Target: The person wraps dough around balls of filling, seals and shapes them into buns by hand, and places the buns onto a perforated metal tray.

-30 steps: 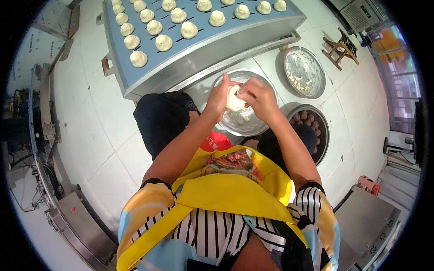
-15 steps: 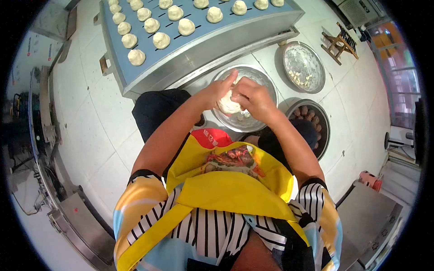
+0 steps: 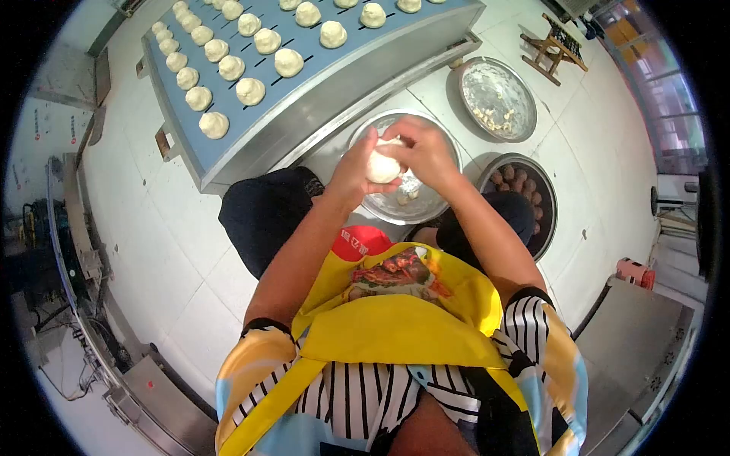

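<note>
A smooth white dough ball (image 3: 382,166) is held up in front of me, over a metal bowl (image 3: 447,199) with some flour and small dough bits. Cupped around its left side and underside is my left hand (image 3: 351,173). The bent fingers of my right hand (image 3: 427,154) pinch at its upper right, and their tips are partly hidden. Beyond my hands, rows of rounded dough pieces (image 3: 250,91) sit on the blue slotted top of a metal table (image 3: 334,99).
A floury metal basin (image 3: 487,87) with dough scraps lies at the upper right. Nearer, a basin (image 3: 550,220) holds several brown balls beside my right knee. A small wooden stool (image 3: 553,50) stands farther right. Metal equipment (image 3: 163,395) lines the left side.
The view has shifted, so the table appears further left. The dough now shows a rounder, smoother side, and my left fingers have come round beneath it.
</note>
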The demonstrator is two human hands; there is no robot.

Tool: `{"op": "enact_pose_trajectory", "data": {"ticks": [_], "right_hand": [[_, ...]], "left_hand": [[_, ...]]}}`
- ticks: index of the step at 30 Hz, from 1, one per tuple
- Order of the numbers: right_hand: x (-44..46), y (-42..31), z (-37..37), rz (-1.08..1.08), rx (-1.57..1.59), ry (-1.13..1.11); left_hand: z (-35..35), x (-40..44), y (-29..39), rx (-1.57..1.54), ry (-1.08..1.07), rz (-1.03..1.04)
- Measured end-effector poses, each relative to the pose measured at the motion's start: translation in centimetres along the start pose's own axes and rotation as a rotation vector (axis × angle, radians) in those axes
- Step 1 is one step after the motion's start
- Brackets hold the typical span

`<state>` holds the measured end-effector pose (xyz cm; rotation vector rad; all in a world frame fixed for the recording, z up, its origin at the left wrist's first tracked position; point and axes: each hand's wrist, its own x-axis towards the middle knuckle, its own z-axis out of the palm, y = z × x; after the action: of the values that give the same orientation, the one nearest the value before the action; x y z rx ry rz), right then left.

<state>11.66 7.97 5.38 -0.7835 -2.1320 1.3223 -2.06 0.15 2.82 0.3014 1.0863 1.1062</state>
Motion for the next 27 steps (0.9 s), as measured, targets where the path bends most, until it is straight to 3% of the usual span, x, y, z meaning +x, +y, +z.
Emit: {"op": "enact_pose_trajectory", "data": {"ticks": [2,5,6,13,15,19,21,23,25,26,27], "right_hand": [[0.0,-0.4,-0.1,-0.157,-0.085,-0.011],[-0.5,-3.5,-0.9,-0.018,-0.196,0.107],[-0.8,-2.9,-0.5,-0.03,-0.194,0.089],[-2.0,-1.2,2.1,0.008,-0.068,0.158],[-1.7,-1.5,1.9,0.135,0.01,0.149],[-0.8,-2.1,1.6,0.082,0.108,0.093],[-1.2,-2.4,0.9,0.143,0.119,-0.021],[-1.1,-2.8,0.9,0.143,0.092,0.068],[-0.6,-2.6,1.2,0.073,0.09,0.125],[-0.6,-2.1,1.6,0.014,0.1,0.14],[-0.5,-1.8,1.9,-0.049,0.11,0.153]], "left_hand": [[0.2,0.1,-0.2,-0.111,0.081,-0.04],[-0.3,-0.4,0.0,-0.226,-0.073,-0.129],[-1.5,0.4,-0.4,-0.311,-0.277,-0.16],[2.9,-2.7,1.4,0.047,0.002,-0.037],[2.7,-1.3,0.4,-0.064,0.053,-0.002],[1.8,-0.1,0.1,-0.221,-0.011,0.094],[1.7,-0.6,0.9,-0.116,-0.061,0.014],[2.5,-0.9,1.2,-0.177,-0.028,0.066],[4.4,-1.4,0.3,-0.397,0.088,0.236],[4.9,-1.7,0.2,-0.421,0.176,0.216],[4.4,-1.7,0.2,-0.322,0.101,0.172]]}}
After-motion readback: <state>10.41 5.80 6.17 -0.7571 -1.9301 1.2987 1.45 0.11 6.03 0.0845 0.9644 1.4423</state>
